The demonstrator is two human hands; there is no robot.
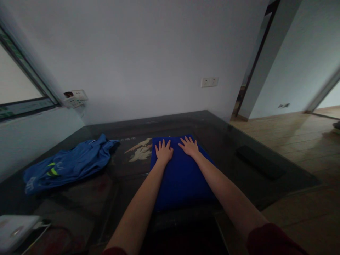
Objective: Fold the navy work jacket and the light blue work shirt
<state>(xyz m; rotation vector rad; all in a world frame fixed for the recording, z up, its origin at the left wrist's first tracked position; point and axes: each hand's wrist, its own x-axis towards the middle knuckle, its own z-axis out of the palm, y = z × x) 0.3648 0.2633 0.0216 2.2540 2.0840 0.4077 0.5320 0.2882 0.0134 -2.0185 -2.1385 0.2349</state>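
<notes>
A bright blue piece of folded cloth (183, 180) lies flat on the dark glossy table (228, 141) in front of me. My left hand (164, 151) rests palm down near its far left corner, fingers spread. Near the far right corner my right hand (189, 146) also lies flat on the cloth, its fingers apart. Neither hand grips anything. Both forearms reach across the cloth's sides and hide parts of its edges.
To the left lies a crumpled blue garment (71, 161) with a yellow-green mark. A white device (17, 230) with a cable sits at the near left. A long dark object (259, 161) lies on the right. Behind the table stands a wall (148, 63) with sockets (209, 82).
</notes>
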